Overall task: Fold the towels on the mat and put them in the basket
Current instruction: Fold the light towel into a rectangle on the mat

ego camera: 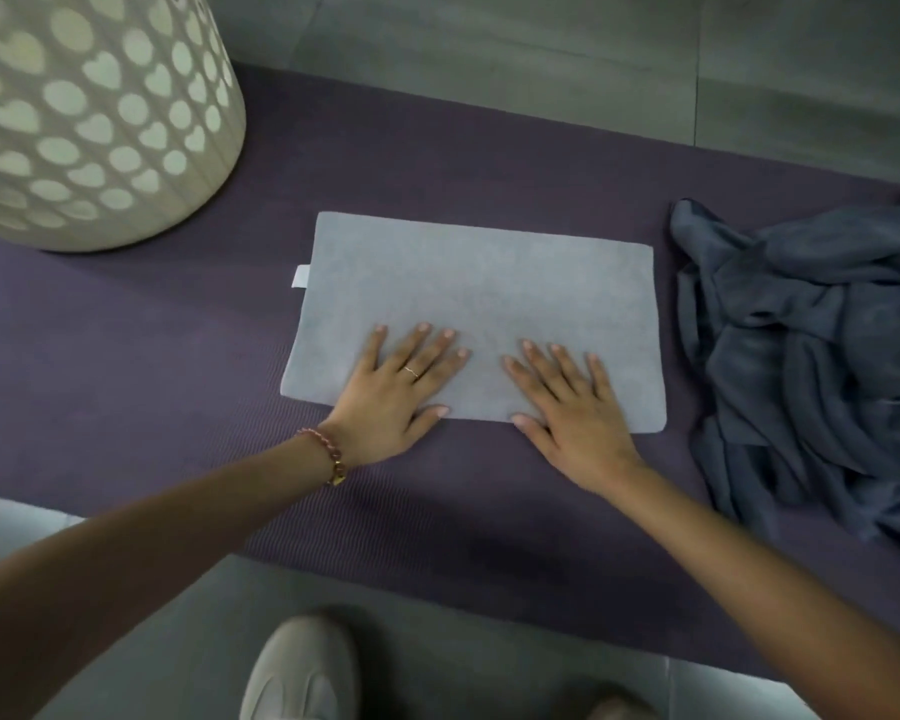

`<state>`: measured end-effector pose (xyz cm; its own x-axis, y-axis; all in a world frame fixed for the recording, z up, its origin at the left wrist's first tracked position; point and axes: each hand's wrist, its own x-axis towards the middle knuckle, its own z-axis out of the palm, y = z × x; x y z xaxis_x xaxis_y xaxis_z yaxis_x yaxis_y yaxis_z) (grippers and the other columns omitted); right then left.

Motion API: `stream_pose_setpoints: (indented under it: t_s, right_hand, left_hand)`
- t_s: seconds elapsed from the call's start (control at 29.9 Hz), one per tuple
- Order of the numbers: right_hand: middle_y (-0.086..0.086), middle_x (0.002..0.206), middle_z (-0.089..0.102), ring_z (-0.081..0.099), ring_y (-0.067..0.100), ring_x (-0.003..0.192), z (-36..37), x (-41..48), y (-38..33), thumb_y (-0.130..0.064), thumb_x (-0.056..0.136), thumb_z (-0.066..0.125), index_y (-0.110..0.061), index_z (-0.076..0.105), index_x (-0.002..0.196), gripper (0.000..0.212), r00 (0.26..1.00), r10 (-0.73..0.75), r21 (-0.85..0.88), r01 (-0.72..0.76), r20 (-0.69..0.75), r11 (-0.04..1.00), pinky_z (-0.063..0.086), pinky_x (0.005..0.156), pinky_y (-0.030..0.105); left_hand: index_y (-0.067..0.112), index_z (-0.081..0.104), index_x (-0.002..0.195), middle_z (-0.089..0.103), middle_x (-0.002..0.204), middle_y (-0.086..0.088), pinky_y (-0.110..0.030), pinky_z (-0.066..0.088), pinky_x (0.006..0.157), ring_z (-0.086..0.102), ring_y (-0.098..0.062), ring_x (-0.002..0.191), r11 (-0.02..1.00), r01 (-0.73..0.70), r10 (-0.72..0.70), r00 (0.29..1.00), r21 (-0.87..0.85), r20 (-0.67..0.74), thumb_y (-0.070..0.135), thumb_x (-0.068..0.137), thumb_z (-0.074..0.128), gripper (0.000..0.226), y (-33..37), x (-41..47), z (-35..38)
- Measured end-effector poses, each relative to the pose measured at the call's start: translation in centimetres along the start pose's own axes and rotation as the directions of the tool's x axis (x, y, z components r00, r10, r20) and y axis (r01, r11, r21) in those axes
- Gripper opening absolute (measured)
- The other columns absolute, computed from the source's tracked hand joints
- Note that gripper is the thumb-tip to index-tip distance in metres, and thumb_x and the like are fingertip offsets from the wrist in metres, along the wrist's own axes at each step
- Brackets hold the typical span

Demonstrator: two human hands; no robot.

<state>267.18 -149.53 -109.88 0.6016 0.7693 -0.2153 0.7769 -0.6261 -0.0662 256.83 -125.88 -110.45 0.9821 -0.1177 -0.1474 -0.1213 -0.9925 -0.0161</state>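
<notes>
A light grey towel (479, 288) lies flat as a folded rectangle in the middle of the purple mat (152, 366), with a small white tag at its left edge. My left hand (401, 392) and my right hand (572, 407) both press flat on the towel's near edge, fingers straight and spread. A heap of crumpled dark grey towels (811, 376) sits on the mat to the right. The cream basket (89, 116), pierced with heart-shaped holes, stands at the far left corner of the mat.
Grey tiled floor (541, 49) surrounds the mat. My light-coloured shoe (297, 672) rests on the floor just in front of the mat's near edge.
</notes>
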Motion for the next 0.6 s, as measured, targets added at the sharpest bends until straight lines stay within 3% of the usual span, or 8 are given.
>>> stream_pose_setpoints:
  t_s: [0.17,0.27,0.33,0.4,0.47,0.54,0.6]
  right_hand:
    - [-0.005,0.158,-0.013,-0.008,0.016,0.145,0.5,-5.2,4.8,-0.068,0.087,-0.008,-0.031,-0.008,0.15,0.073,0.968,0.248,0.069,-0.25,0.042,0.966,-0.003,0.118,0.034]
    - [-0.002,0.156,-0.016,-0.008,0.01,0.143,0.1,-6.6,5.3,-0.071,0.082,-0.012,-0.021,-0.012,0.149,0.083,0.949,0.312,0.1,-0.315,0.049,0.944,-0.007,0.117,0.027]
    - [0.002,0.158,-0.006,0.003,0.014,0.146,-0.8,-6.6,4.4,-0.065,0.09,0.002,-0.015,-0.002,0.151,0.08,0.927,0.374,0.178,-0.375,0.038,0.91,0.003,0.118,0.032]
    - [0.011,0.157,0.015,0.02,0.024,0.143,-1.8,-6.6,3.4,-0.05,0.097,0.026,-0.009,0.016,0.151,0.069,0.854,0.519,0.357,-0.49,0.017,0.795,0.02,0.114,0.039]
    - [0.02,0.148,0.029,0.031,0.034,0.134,-2.7,-5.8,3.1,-0.037,0.096,0.044,-0.003,0.025,0.146,0.063,0.755,0.655,0.505,-0.575,0.023,0.644,0.03,0.107,0.043]
    - [0.022,0.143,0.033,0.038,0.037,0.129,-3.5,-4.7,3.4,-0.035,0.094,0.052,-0.001,0.027,0.144,0.065,0.691,0.702,0.569,-0.651,0.17,0.503,0.036,0.101,0.041]
    - [0.018,0.139,0.043,0.046,0.034,0.124,-3.8,-4.0,3.9,-0.037,0.092,0.056,0.002,0.03,0.14,0.067,0.661,0.693,0.617,-0.682,0.288,0.394,0.041,0.095,0.037]
  left_hand:
    - [0.022,0.017,0.152,0.017,0.158,-0.004,-0.059,0.014,0.112,0.015,-0.03,0.145,0.985,0.165,-0.163,0.986,-0.058,0.042,0.06,0.091,0.024,0.072,-4.2,-4.4,0.5]
    - [0.019,0.012,0.152,0.008,0.159,-0.005,-0.055,0.013,0.114,0.005,-0.028,0.146,0.962,0.234,-0.224,0.971,-0.14,0.08,0.066,0.09,0.017,0.078,-5.5,-6.2,0.7]
    - [0.018,0.007,0.152,0.0,0.159,-0.004,-0.048,0.01,0.116,-0.003,-0.024,0.146,0.962,0.205,-0.194,0.978,-0.182,0.072,0.069,0.089,0.008,0.081,-6.1,-6.6,0.4]
    - [0.017,0.007,0.152,-0.003,0.158,-0.002,-0.04,0.008,0.118,-0.006,-0.02,0.146,0.932,0.207,-0.204,0.978,-0.296,0.042,0.066,0.09,0.014,0.079,-6.3,-6.9,0.0]
    - [0.016,0.017,0.151,0.003,0.159,-0.003,-0.037,0.012,0.118,0.0,-0.02,0.147,0.808,0.319,-0.356,0.934,-0.495,0.021,0.048,0.097,0.035,0.066,-5.4,-7.1,-0.7]
    - [0.012,0.031,0.146,0.018,0.156,-0.01,-0.042,0.023,0.114,0.016,-0.028,0.142,0.604,0.425,-0.591,0.806,-0.674,-0.022,0.02,0.096,0.049,0.053,-4.3,-6.9,-1.2]
    - [0.007,0.037,0.138,0.033,0.144,-0.016,-0.044,0.032,0.105,0.03,-0.032,0.129,0.431,0.501,-0.743,0.669,-0.751,0.019,0.011,0.092,0.054,0.049,-3.5,-6.1,-1.7]
